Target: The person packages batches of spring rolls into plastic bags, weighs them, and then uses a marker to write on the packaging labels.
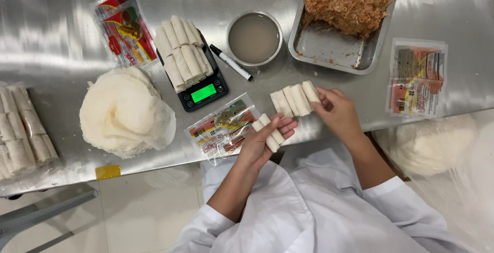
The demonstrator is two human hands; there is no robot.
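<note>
My left hand (265, 141) holds two pale spring rolls (268, 130) across its fingers, just over the near edge of the steel table (62, 37). My right hand (337, 113) touches the right end of a short row of spring rolls (292, 100) lying on the table. Both sleeves are white.
A black scale (206, 93) carries a stack of rolls (181, 51). Nearby lie a pile of round wrappers (123, 111), printed plastic packets (222, 128), a black marker (230, 62), a bowl of cloudy liquid (254, 38), a tray of minced filling (349, 1) and bagged rolls (20, 129).
</note>
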